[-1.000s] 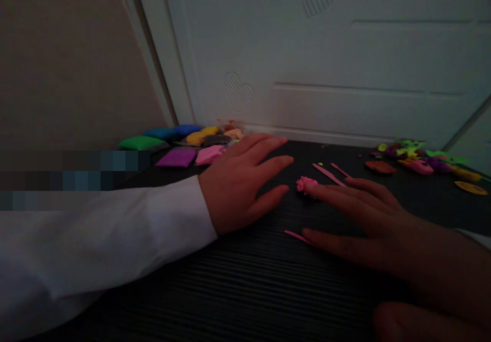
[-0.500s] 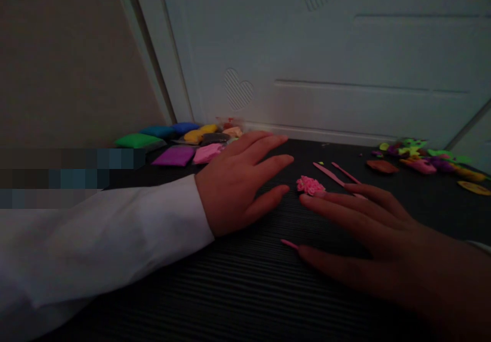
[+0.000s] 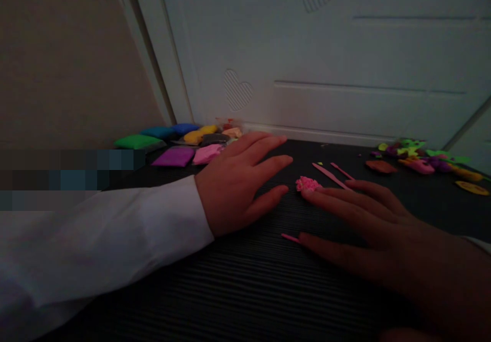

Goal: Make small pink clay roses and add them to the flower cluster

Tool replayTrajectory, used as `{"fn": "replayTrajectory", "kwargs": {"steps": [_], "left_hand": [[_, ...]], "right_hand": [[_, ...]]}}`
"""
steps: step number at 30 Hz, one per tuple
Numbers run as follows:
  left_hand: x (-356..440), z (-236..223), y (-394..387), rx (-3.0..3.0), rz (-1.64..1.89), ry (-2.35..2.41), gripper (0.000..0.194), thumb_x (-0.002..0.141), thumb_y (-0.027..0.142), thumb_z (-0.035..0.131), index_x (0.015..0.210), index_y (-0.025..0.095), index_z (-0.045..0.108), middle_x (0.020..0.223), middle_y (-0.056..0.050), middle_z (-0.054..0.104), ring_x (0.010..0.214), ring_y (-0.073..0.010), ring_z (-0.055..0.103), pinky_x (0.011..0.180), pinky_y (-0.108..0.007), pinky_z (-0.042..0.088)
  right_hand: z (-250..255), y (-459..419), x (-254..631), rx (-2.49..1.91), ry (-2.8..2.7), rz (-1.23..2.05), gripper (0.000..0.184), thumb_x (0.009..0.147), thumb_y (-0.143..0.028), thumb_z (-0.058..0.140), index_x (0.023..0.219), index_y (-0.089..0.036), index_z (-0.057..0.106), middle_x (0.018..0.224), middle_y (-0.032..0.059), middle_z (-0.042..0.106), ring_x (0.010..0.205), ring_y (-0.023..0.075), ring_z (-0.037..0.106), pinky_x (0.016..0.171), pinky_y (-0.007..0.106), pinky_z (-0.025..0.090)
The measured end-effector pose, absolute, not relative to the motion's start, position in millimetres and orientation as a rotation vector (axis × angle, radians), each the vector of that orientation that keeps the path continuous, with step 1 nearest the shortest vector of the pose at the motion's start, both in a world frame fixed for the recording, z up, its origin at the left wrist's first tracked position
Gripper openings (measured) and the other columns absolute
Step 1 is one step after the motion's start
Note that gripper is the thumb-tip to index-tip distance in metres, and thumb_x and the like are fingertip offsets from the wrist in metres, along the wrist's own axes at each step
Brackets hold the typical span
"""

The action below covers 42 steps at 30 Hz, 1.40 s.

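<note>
My left hand [image 3: 243,183] lies on the dark table with its fingers spread, holding nothing. To its right sits a small lumpy pink clay piece [image 3: 307,183] with a curled, ruffled surface. My right hand [image 3: 368,224] is stretched out with fingers apart. One of its fingertips overlaps the near edge of the ruffled piece; whether it presses on it I cannot tell. At its lowest visible digit a thin pink strip [image 3: 289,237] pokes out, its other end hidden. Just beyond my right fingers lie a pink modelling knife [image 3: 330,175] and a slimmer pink tool [image 3: 341,170], both partly covered.
Several coloured clay packs, among them a purple pack [image 3: 174,156] and a green pack [image 3: 138,141], lie at the back left. A brown clay piece [image 3: 380,166] and a colourful clay pile [image 3: 416,152] sit at the back right. A white door panel [image 3: 326,55] rises behind the table.
My right hand has shifted slightly, its fingertip now further over the ruffled clay piece and the lowest digit a little higher. My left hand keeps its place.
</note>
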<state>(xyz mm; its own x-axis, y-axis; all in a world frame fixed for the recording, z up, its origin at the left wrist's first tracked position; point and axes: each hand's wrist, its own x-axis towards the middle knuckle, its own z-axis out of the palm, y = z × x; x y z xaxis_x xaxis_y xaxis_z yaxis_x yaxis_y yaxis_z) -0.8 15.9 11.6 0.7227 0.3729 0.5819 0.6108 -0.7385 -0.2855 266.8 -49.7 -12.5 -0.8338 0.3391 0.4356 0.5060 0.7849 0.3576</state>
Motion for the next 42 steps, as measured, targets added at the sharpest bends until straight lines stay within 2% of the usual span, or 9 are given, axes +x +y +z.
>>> {"fn": "replayTrajectory", "kwargs": {"steps": [2, 4, 7, 17, 25, 30, 34, 40, 42], "left_hand": [[-0.7, 11.7, 15.7, -2.462, -0.696, -0.756, 0.038, 0.105, 0.030, 0.051, 0.135, 0.010, 0.065, 0.152, -0.022, 0.057, 0.143, -0.0362, 0.051, 0.120, -0.058, 0.041], [-0.8, 12.0, 15.5, -2.465, -0.689, -0.765, 0.039, 0.105, 0.031, 0.051, 0.135, 0.011, 0.064, 0.153, -0.021, 0.057, 0.143, -0.0359, 0.050, 0.121, -0.059, 0.040], [-0.9, 12.4, 15.3, -2.474, -0.677, -0.769, 0.039, 0.104, 0.030, 0.051, 0.136, 0.011, 0.064, 0.153, -0.021, 0.056, 0.143, -0.0354, 0.050, 0.121, -0.059, 0.041], [-1.1, 12.1, 15.4, -2.463, -0.676, -0.754, 0.039, 0.105, 0.030, 0.050, 0.136, 0.010, 0.064, 0.153, -0.021, 0.057, 0.143, -0.0362, 0.050, 0.121, -0.057, 0.040], [-0.7, 12.9, 15.0, -2.472, -0.684, -0.748, 0.040, 0.104, 0.029, 0.052, 0.135, 0.009, 0.065, 0.152, -0.023, 0.057, 0.142, -0.0378, 0.051, 0.120, -0.058, 0.040], [-0.8, 12.3, 15.6, -2.468, -0.686, -0.745, 0.039, 0.105, 0.030, 0.051, 0.136, 0.009, 0.064, 0.152, -0.022, 0.057, 0.142, -0.0375, 0.051, 0.120, -0.059, 0.040], [-1.2, 12.0, 15.7, -2.473, -0.684, -0.745, 0.040, 0.105, 0.030, 0.051, 0.136, 0.010, 0.064, 0.153, -0.022, 0.056, 0.143, -0.0372, 0.050, 0.120, -0.059, 0.041], [-1.0, 11.3, 15.2, -2.469, -0.686, -0.756, 0.039, 0.105, 0.031, 0.051, 0.136, 0.011, 0.064, 0.153, -0.021, 0.056, 0.143, -0.0359, 0.050, 0.121, -0.057, 0.040], [-1.0, 11.1, 15.4, -2.469, -0.692, -0.746, 0.040, 0.105, 0.030, 0.051, 0.136, 0.010, 0.063, 0.153, -0.022, 0.056, 0.143, -0.0363, 0.050, 0.121, -0.058, 0.040]], "right_hand": [[-12.4, -53.3, 265.1, -0.696, -2.652, -0.652, 0.046, 0.103, -0.032, 0.051, 0.147, -0.041, 0.059, 0.163, 0.0086, 0.051, 0.141, 0.0377, 0.057, 0.105, 0.070, 0.050], [-12.0, -54.4, 265.6, -0.710, -2.653, -0.585, 0.044, 0.109, -0.040, 0.036, 0.147, -0.041, 0.058, 0.164, 0.0058, 0.050, 0.143, 0.0354, 0.055, 0.108, 0.070, 0.048], [-12.4, -49.5, 270.4, -0.684, -2.608, -0.515, 0.064, 0.106, -0.062, 0.020, 0.150, -0.032, 0.055, 0.164, 0.0149, 0.048, 0.152, 0.0359, 0.043, 0.112, 0.072, 0.043], [-4.1, -44.1, 276.6, -0.643, -2.620, -0.473, 0.067, 0.101, -0.064, 0.037, 0.153, -0.027, 0.055, 0.166, 0.0128, 0.045, 0.149, 0.0410, 0.046, 0.117, 0.069, 0.040], [-11.6, -45.2, 269.0, -0.621, -2.625, -0.686, 0.048, 0.095, -0.037, 0.064, 0.143, -0.035, 0.064, 0.162, 0.0137, 0.051, 0.144, 0.0393, 0.053, 0.107, 0.069, 0.050], [-11.6, -51.6, 260.1, -0.720, -2.554, -0.595, 0.039, 0.108, -0.030, 0.042, 0.136, -0.042, 0.068, 0.156, -0.0027, 0.060, 0.137, 0.0305, 0.060, 0.111, 0.062, 0.050], [-15.6, -42.9, 271.3, -0.563, -2.578, -0.748, 0.044, 0.103, -0.035, 0.048, 0.145, -0.032, 0.060, 0.165, 0.0112, 0.048, 0.148, 0.0336, 0.048, 0.110, 0.066, 0.047], [-12.5, -47.4, 275.8, -0.652, -2.651, -0.697, 0.059, 0.094, -0.034, 0.055, 0.152, -0.030, 0.046, 0.177, 0.0043, 0.022, 0.161, 0.0244, 0.021, 0.129, 0.054, 0.013], [-7.2, -49.0, 274.9, -0.660, -2.630, -0.695, 0.057, 0.100, -0.046, 0.049, 0.153, -0.025, 0.043, 0.176, 0.0073, 0.024, 0.161, 0.0234, 0.021, 0.130, 0.049, 0.009]]}}
